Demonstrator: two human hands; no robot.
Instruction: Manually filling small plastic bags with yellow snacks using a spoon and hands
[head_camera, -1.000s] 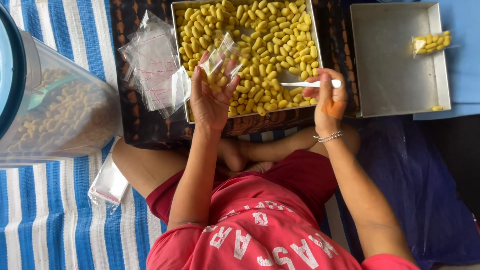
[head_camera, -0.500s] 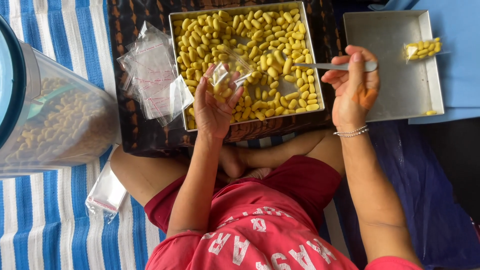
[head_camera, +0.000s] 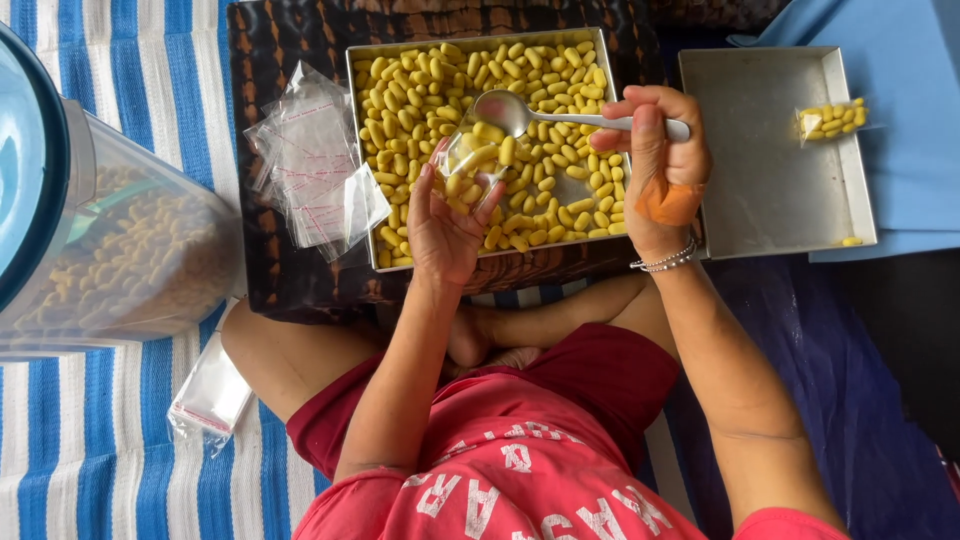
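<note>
The person sits cross-legged over a metal tray (head_camera: 362, 150) heaped with small yellow oblong pieces (head_camera: 560, 180), and the step in hand looks like filling: the left hand (head_camera: 447, 225) pinches a small clear bag (head_camera: 468, 158) upright by its lower part, mouth open toward the right, with some yellow pieces already inside. The right hand (head_camera: 655, 150) is closed on the handle of a metal spoon (head_camera: 520, 112), whose bowl hangs just at the bag's mouth, above the heap. The hands are apart, each clamped on its own thing. By the look of it, the next move calls for a careful tilt of the spoon so the pieces slide in, while the left fingers keep the thin mouth spread; the soft film could fold shut or spill pieces back into the tray. To the left of the tray lies a loose pile of empty clear bags (head_camera: 310, 160) on a dark patterned cloth (head_camera: 270, 260); further left stands a large clear jar (head_camera: 110, 250) of similar pieces. To the right, a second, nearly bare tray (head_camera: 760, 200) holds one filled bag (head_camera: 828, 118). Another packet of bags (head_camera: 212, 395) lies by the knee. Nothing blocks the spoon's path.
</note>
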